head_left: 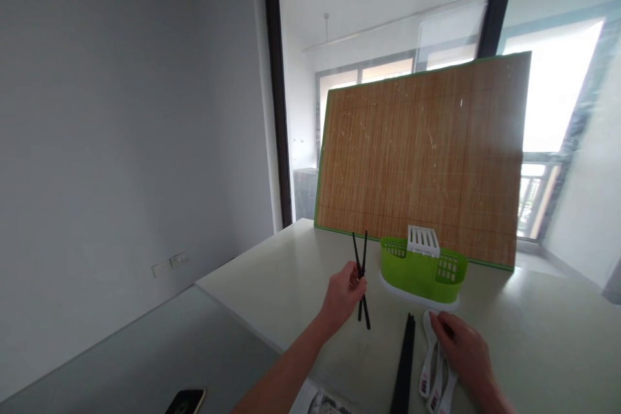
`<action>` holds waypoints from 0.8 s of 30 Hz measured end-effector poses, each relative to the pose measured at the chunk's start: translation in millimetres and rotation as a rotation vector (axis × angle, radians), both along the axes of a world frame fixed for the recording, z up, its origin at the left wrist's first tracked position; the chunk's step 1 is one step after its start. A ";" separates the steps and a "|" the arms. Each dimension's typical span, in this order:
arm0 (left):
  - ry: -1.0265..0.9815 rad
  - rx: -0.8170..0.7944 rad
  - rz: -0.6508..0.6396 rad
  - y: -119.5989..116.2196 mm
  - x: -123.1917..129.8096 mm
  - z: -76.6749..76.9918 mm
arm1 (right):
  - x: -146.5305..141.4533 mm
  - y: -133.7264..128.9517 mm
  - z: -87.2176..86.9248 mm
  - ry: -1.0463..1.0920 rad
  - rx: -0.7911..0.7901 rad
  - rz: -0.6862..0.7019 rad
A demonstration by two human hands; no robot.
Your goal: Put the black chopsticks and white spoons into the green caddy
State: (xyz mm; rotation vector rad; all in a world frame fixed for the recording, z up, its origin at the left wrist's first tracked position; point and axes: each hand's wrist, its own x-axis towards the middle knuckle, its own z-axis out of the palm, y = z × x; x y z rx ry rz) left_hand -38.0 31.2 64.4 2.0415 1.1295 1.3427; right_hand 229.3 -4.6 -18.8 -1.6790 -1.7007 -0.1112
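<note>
My left hand (343, 294) is closed around two black chopsticks (363, 272), which cross each other and stand upright in the air above the table. On the right, my right hand (463, 343) rests with curled fingers, closed at the upper end of a white spoon (428, 349). Several such white spoons lie side by side there, partly hidden under that hand. Between the two hands a bundle of black chopsticks (405, 365) lies on the table. Beyond them stands a green cutlery basket (412, 272) with a white base and a white slatted piece (423, 240) on top.
A bamboo mat (422, 155) with green edging leans upright behind the basket. The pale table (281, 278) adjoins a lower grey surface (169, 343), where a phone (187, 401) lies. A printed packet (323, 401) is at the near edge. Windows stand behind.
</note>
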 end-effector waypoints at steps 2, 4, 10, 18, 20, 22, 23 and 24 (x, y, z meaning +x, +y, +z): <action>0.020 -0.007 -0.019 -1.9 1.3 -7.5 | -0.2 0.1 0.2 -0.002 0.004 0.000; 0.053 -0.010 -0.037 -4.5 2.4 -14.2 | -0.8 0.1 0.8 -0.005 0.009 0.007; 0.093 -0.036 -0.104 1.0 6.9 -10.9 | -1.8 -0.5 1.8 -0.004 0.008 -0.001; -0.092 0.191 -0.042 76.0 41.2 72.2 | -1.0 0.7 1.4 0.012 0.042 -0.010; 0.007 0.221 0.029 97.8 56.3 89.2 | -0.3 1.5 0.5 0.024 0.056 -0.013; 0.139 0.196 0.089 116.8 72.9 96.3 | 0.4 2.2 -0.9 0.037 0.069 -0.014; 0.197 0.174 0.103 125.1 81.5 96.0 | 0.7 2.5 -1.7 0.044 0.072 -0.011; 0.243 0.151 0.104 132.6 90.0 93.4 | 0.8 2.8 -2.5 0.049 0.074 -0.008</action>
